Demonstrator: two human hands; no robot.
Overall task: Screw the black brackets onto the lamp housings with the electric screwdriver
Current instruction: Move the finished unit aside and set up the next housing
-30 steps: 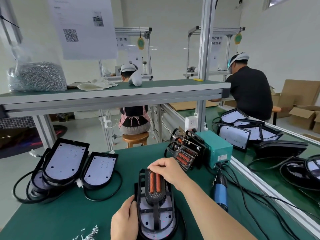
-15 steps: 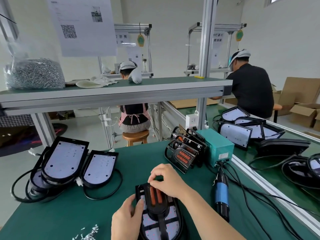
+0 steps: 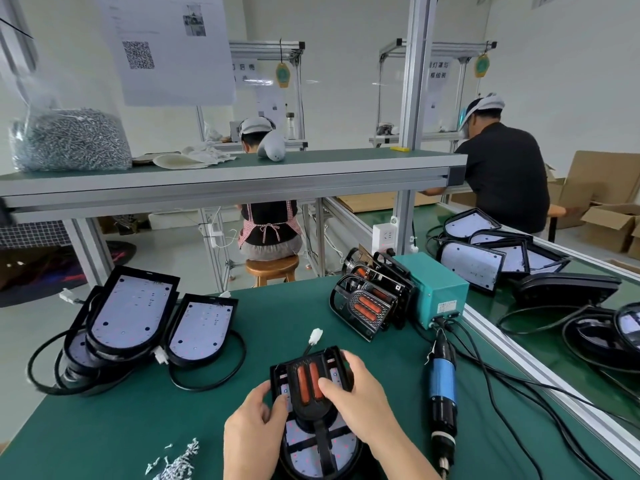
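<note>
A black bracket [image 3: 309, 386] with two orange strips lies on top of a lamp housing [image 3: 320, 452] at the near edge of the green table. My left hand [image 3: 254, 429] grips the bracket's left side, thumb on top. My right hand [image 3: 360, 396] holds its right side, fingers curled over the frame. The blue and black electric screwdriver [image 3: 441, 393] lies on the mat just right of my right hand, untouched. A small pile of loose screws [image 3: 178, 462] sits at the lower left.
More lamp housings [image 3: 138, 320] with cables lie at the left. A stack of black brackets [image 3: 370, 303] leans against a teal power box [image 3: 440, 289]. Cables trail right of the screwdriver. A bag of screws [image 3: 69, 140] sits on the upper shelf. Two people work behind.
The bracket and housing have slid nearer to me. My right hand has shifted from the bracket's top edge to its right side. My left hand has moved up onto its left side.
</note>
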